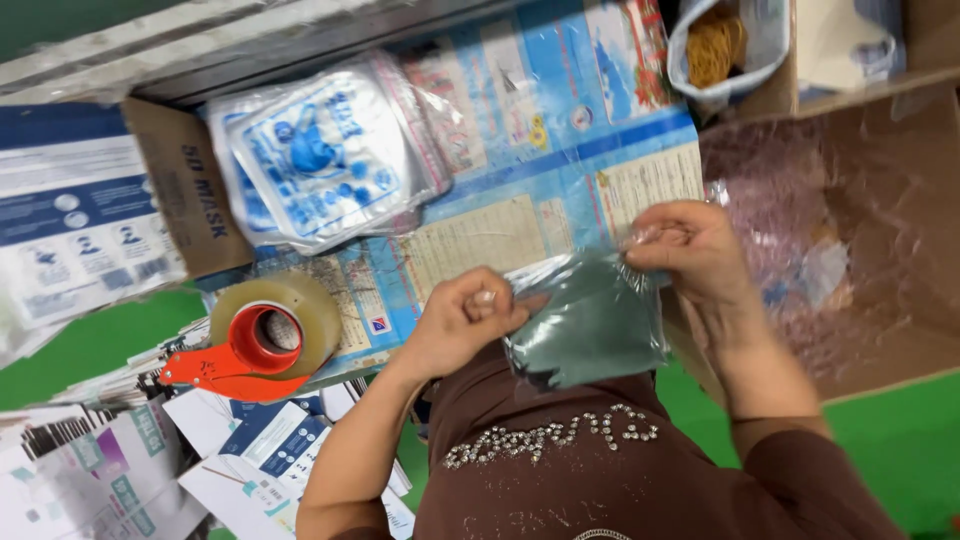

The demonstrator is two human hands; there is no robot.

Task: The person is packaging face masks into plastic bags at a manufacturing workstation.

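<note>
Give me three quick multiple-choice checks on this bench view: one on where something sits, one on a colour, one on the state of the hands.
1. Where is the tape dispenser relative to the left hand?
A. To its left in the picture
B. To its right in the picture
C. Inside the cardboard box

2. What colour is the item inside the clear bag?
A. Bright yellow
B. Grey-green
C. Red

3. How is the clear bag held?
A. It lies untouched
B. Only the right hand holds it
C. Both hands pinch its top edge

Answers:
1. A, the orange dispenser with its tape roll lies left of the left hand.
2. B, the contents show dull grey-green through the plastic.
3. C, each hand grips an upper corner.
</note>
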